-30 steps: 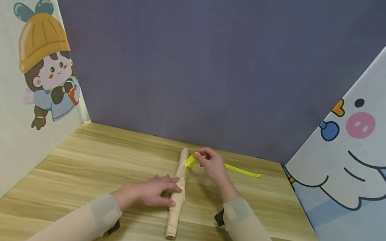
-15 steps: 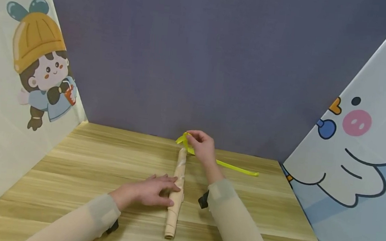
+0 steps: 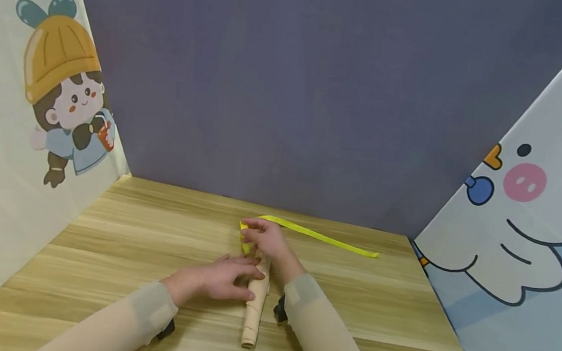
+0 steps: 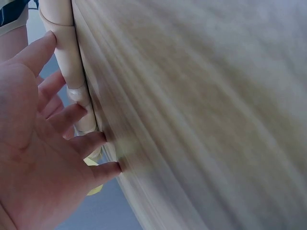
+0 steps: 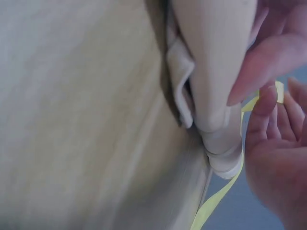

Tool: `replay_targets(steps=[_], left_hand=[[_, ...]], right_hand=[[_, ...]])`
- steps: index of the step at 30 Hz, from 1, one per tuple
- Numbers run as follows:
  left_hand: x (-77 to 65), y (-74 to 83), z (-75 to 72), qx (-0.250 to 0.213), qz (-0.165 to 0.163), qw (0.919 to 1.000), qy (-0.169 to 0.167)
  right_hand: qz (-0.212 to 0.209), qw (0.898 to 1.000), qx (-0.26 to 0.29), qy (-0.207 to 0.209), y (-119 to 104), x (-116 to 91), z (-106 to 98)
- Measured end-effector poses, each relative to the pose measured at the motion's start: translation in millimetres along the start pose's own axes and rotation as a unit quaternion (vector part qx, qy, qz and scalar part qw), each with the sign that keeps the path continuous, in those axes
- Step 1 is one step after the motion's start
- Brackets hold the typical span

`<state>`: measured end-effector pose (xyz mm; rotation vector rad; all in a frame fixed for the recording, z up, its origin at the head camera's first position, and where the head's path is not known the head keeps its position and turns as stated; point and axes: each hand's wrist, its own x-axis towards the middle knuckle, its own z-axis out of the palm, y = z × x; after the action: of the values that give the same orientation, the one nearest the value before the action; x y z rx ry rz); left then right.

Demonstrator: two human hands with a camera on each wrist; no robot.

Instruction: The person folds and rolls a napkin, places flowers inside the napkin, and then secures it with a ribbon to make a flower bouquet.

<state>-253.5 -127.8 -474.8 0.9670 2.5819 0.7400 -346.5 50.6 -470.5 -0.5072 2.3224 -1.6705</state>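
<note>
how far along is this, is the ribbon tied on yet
Done: the beige roll looks rolled up and lies on the table.

In hand: the left hand rests on the roll while the right hand pinches the yellow ribbon near its far end.

Left: probably winding and fastening; no tie shows, and the ribbon's other end trails loose to the right.

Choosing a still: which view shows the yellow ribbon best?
The head view shows the longest stretch of yellow ribbon and its right end. Right wrist view shows parts, cropped below; left wrist, only bits behind the left hand.
</note>
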Motion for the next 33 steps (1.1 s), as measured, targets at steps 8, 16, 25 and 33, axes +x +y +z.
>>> replay_targets(steps=[8,16,25,33], left_hand=[[1.2,0.8,-2.3,-0.003,-0.005,1.0,-0.007],[2.0,-1.2,-0.7,-0.008,-0.01,0.9999,-0.004],[2.2,-2.4,0.0,-0.005,-0.013,0.9999,-0.003],[2.1,-2.8,1.2,-0.009,-0.011,0.9999,-0.003]], right_hand=[[0.019,0.996,0.009,-0.086,6,-5,-5],[-0.012,0.994,-0.05,-0.092,3,-12,-19],[-0.014,0.993,-0.094,-0.073,9,-19,-41],[-0.027,0.991,-0.124,-0.05,17,-22,-46]])
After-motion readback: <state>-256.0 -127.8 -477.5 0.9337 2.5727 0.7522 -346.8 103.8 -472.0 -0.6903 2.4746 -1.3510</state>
